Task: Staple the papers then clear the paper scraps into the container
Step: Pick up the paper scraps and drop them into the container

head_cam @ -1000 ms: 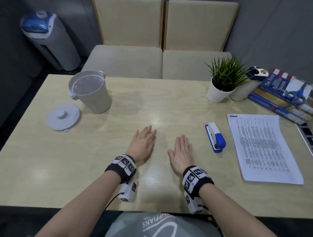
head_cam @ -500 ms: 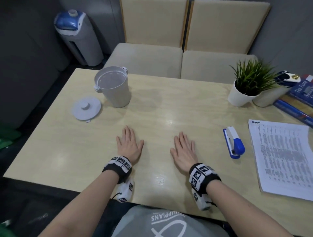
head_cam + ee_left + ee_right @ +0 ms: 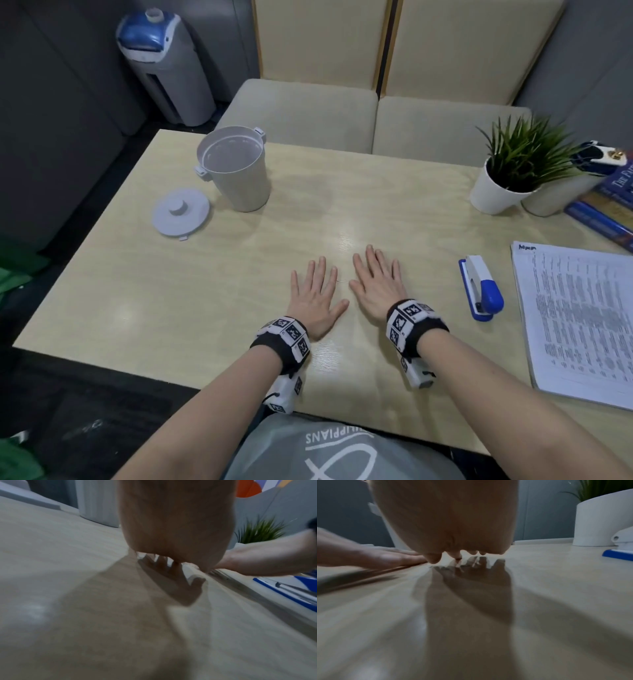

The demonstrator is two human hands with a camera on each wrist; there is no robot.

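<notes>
My left hand (image 3: 317, 296) and right hand (image 3: 376, 286) lie flat, palms down, side by side on the wooden table (image 3: 171, 308), fingers straight and holding nothing. A blue and white stapler (image 3: 481, 287) lies to the right of my right hand. Further right sits a stack of printed papers (image 3: 579, 322). A pale open container (image 3: 236, 173) stands at the back left, with its round lid (image 3: 181, 216) lying beside it. In the left wrist view my left hand (image 3: 175, 524) fills the top, with the stapler (image 3: 288, 589) at right. No paper scraps are visible.
A potted plant (image 3: 513, 171) in a white pot and a second white pot stand at the back right, beside stacked books (image 3: 606, 212). Cushioned seats (image 3: 370, 116) line the far side. A blue and grey appliance (image 3: 164, 65) stands on the floor at the left.
My hands spread apart half a second ago and have drawn close together again. The view shifted left, then back right a little. Nothing on the table has moved.
</notes>
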